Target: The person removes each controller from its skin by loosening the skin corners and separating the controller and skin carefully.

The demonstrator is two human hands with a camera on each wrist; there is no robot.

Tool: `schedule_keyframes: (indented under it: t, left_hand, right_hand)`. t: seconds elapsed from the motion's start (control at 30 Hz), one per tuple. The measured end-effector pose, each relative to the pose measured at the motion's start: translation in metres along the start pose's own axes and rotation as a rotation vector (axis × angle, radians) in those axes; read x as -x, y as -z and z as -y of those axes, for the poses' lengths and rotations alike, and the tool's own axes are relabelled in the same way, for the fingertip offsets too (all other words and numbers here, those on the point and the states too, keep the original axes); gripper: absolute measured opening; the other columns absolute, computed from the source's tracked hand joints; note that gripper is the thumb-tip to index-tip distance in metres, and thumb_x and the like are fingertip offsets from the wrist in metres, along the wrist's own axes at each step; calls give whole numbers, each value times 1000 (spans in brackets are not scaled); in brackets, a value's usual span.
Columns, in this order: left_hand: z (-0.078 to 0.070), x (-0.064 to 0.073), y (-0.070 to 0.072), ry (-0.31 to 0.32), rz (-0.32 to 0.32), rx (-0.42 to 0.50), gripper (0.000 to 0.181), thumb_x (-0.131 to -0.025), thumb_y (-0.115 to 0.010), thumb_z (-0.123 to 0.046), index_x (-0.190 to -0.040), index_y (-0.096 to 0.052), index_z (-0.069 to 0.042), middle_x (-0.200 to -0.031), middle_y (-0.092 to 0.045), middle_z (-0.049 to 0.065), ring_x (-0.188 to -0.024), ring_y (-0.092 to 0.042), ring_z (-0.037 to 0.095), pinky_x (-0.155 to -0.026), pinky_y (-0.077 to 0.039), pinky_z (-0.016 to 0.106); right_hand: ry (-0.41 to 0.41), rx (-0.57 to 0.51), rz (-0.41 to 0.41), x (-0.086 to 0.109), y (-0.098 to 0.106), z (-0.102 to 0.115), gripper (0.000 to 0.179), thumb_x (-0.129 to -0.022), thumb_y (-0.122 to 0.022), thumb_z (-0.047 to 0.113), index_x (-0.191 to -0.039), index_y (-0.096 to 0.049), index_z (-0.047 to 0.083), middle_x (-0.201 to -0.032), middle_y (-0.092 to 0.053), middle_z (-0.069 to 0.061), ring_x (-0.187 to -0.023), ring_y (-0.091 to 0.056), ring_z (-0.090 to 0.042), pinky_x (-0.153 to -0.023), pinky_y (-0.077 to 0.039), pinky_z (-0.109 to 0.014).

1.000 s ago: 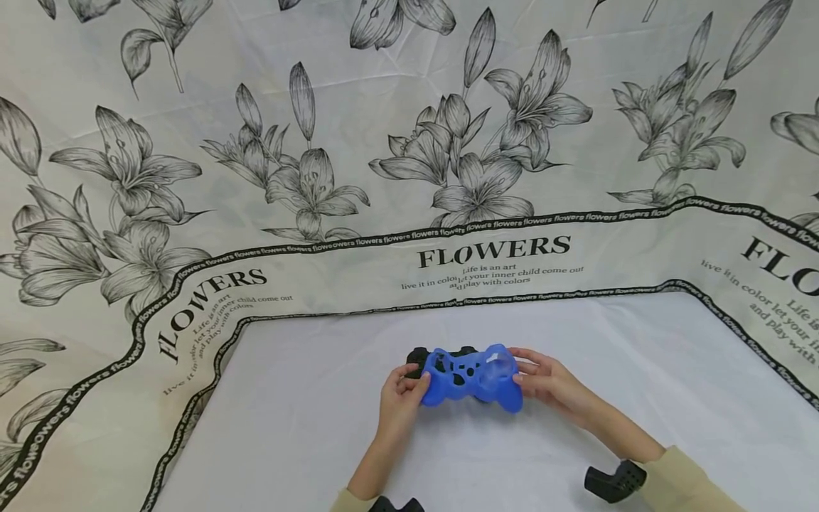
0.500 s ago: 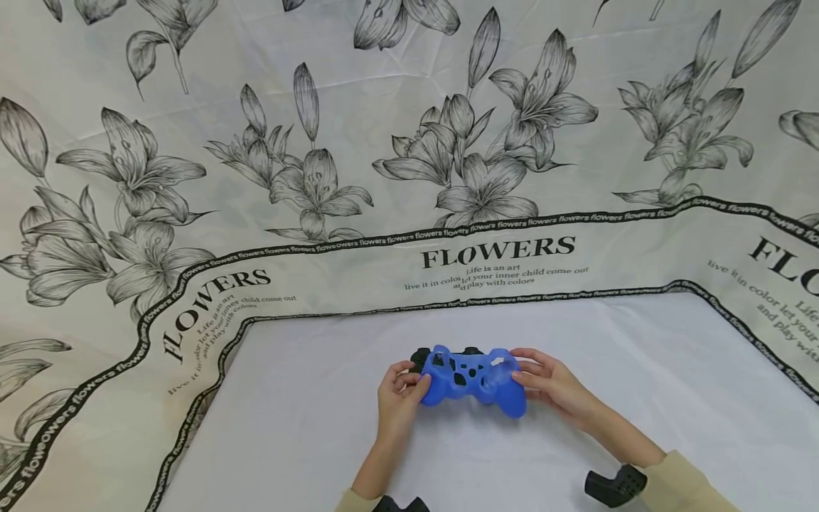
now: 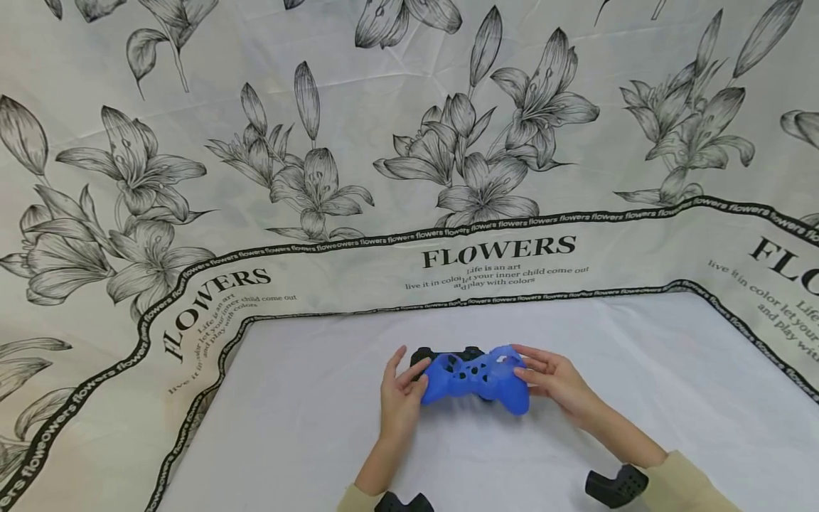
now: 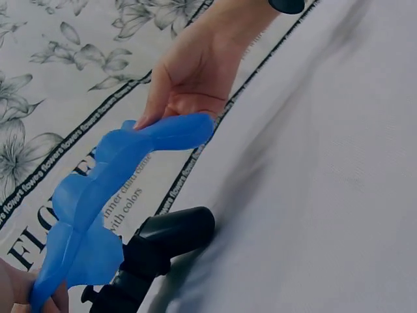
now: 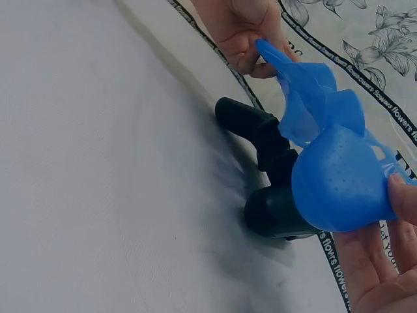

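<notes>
A blue silicone game controller cover [image 3: 473,387] is held up between both hands, its cut-outs facing the head camera. Thumb and a finger of the left hand [image 3: 399,405] pinch the cover's left grip end, while another finger points up and away. At the opposite end, the right hand [image 3: 566,387] holds the cover between thumb and fingers. Behind and partly hidden by it, a black game controller [image 3: 419,355] rests on the white surface. Both wrist views show a gap between the cover [image 4: 98,182] and much of the controller [image 5: 277,212].
White cloth covers the tabletop [image 3: 288,412]. A flower-printed fabric [image 3: 333,277] with black lettered bands rises behind and at the sides. Black devices [image 3: 616,486] are worn at both wrists, over beige sleeves [image 3: 684,483].
Left-hand fingers have lifted off the controller's left side and spread, one now pointing up. The cover has shifted slightly right, uncovering more of the black controller at the left.
</notes>
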State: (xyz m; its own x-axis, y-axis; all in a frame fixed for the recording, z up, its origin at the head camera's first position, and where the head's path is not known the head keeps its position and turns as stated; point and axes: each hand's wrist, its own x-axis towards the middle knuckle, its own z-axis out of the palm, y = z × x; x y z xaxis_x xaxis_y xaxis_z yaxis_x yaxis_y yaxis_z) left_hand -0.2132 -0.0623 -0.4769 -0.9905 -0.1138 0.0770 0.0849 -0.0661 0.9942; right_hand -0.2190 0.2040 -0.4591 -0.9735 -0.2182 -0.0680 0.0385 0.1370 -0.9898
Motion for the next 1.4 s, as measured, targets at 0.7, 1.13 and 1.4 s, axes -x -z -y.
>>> schedule_keyframes:
  t: [0.7, 1.13, 1.4]
  left_hand:
    - [8, -1, 7, 179, 332, -153, 47, -76, -63, 4, -122, -59, 11, -106, -69, 23, -87, -64, 13, -70, -51, 23]
    - [15, 1, -1, 215, 303, -197, 35, -89, -68, -19, -118, -65, 1, -93, -67, 5, -78, -54, 11, -63, -43, 22]
    - [13, 0, -1, 199, 270, -136, 34, -88, -70, -18, -118, -66, -2, -109, -67, 10, -92, -59, 14, -79, -55, 31]
  right_hand:
    - [-39, 185, -57, 5, 13, -1, 53, -92, -65, 26, -128, -51, -11, -110, -69, -12, -90, -67, -5, -80, -57, -31]
    - [-88, 250, 15, 14, 14, -1, 61, -91, -67, 26, -133, -46, -13, -121, -61, -27, -102, -67, -24, -79, -58, -35]
    - [-136, 142, 195, 12, 23, -2, 59, -96, -59, 25, -130, -41, -20, -119, -63, -19, -103, -65, -17, -85, -56, -40]
